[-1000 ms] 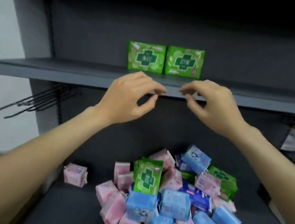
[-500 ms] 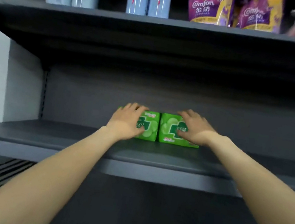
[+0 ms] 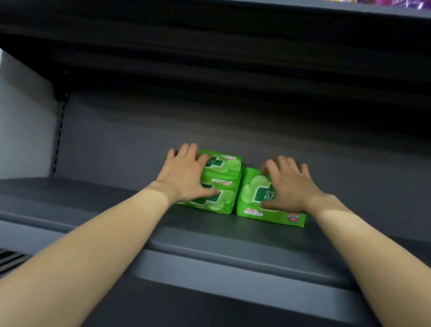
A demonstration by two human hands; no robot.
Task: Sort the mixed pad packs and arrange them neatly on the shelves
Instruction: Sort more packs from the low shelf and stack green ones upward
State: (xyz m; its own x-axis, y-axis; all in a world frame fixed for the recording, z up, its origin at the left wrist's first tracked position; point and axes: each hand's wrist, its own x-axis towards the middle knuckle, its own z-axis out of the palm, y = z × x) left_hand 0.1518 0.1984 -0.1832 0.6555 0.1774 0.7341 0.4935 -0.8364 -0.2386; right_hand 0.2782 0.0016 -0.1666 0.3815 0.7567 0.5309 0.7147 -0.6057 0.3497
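shelf [image 3: 84, 215] dark grey | hands: left [image 3: 186, 175], right [image 3: 287, 187] flat on green packs [image 3: 222, 184]

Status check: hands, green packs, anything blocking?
Left hand flat on left green pack. Right hand flat on right green pack. Both packs upright at back of grey shelf. No obstruction visible.

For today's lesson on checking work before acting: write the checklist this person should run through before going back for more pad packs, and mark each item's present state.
1. Green packs stand on the middle shelf: ok.
2. Packs pushed back near the rear wall: ok.
3. Tops level: not ok, the left pack sits higher.
4. Left hand flat on its pack, not gripping: ok.
5. Right hand likewise: ok.
6. Only one pack under the left hand: cannot tell.
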